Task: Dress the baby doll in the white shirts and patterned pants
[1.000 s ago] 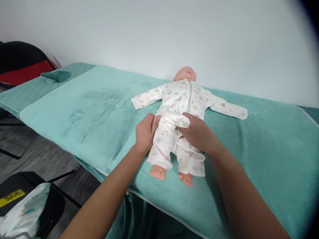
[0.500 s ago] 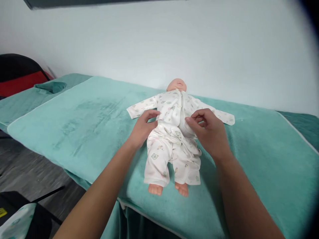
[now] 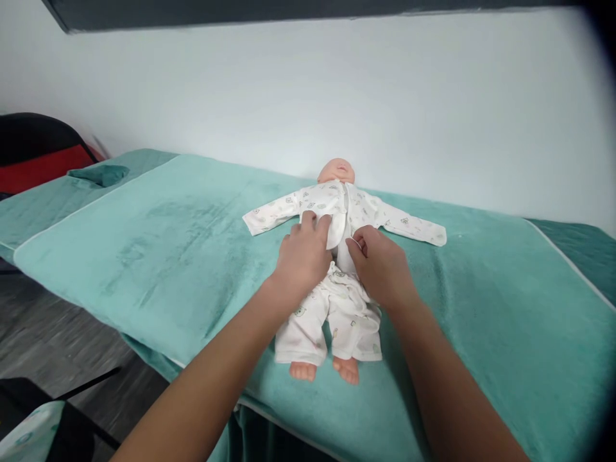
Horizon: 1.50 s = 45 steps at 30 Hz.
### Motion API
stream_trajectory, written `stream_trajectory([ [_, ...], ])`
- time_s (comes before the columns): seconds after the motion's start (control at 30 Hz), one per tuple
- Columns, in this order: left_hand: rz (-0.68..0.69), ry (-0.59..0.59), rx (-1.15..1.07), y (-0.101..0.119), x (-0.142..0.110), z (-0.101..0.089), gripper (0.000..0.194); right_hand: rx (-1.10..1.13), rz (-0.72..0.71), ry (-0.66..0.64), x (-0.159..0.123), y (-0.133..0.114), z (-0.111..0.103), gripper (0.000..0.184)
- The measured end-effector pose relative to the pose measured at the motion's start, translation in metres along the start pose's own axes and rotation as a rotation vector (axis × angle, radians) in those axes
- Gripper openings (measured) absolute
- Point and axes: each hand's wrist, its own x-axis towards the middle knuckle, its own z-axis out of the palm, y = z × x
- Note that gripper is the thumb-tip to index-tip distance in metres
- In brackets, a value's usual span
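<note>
A baby doll (image 3: 335,172) lies on its back on a teal towel (image 3: 158,244), dressed in a white printed top (image 3: 366,208) and matching trousers (image 3: 332,324). Its bare feet (image 3: 323,371) point toward me and its sleeves are spread out. My left hand (image 3: 304,255) grips the left front flap of the top over the belly, fingers curled on the cloth. My right hand (image 3: 378,264) pinches the right front edge of the top beside it. The two hands nearly touch at the doll's middle.
The towel covers a long table against a white wall. A small folded teal cloth (image 3: 99,174) lies at the far left end. A black and red chair (image 3: 38,154) stands behind it. A patterned cloth (image 3: 26,436) sits on a dark seat at lower left.
Both hands have moved from the doll's waist up to the front opening of the top and closed on its two edges. The view has shifted slightly, so the doll sits lower.
</note>
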Motion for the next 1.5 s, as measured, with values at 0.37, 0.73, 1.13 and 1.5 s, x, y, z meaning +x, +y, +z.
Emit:
stream_trajectory([
  [0.37,0.003,0.085,0.297,0.005,0.005,0.001,0.034,-0.074,0.094,-0.006,-0.001,-0.006,0.003,0.017],
  [0.73,-0.143,0.282,-0.074,-0.019,0.046,-0.006,0.015,0.315,0.150,0.031,0.006,0.008,0.001,0.023],
  [1.13,-0.650,0.374,-0.490,-0.137,0.011,0.014,0.006,-0.026,0.684,0.023,0.011,0.120,-0.070,0.020],
  [1.5,-0.162,0.220,-0.640,-0.115,-0.019,0.025,0.018,0.486,0.107,-0.574,0.009,0.044,-0.044,0.026],
])
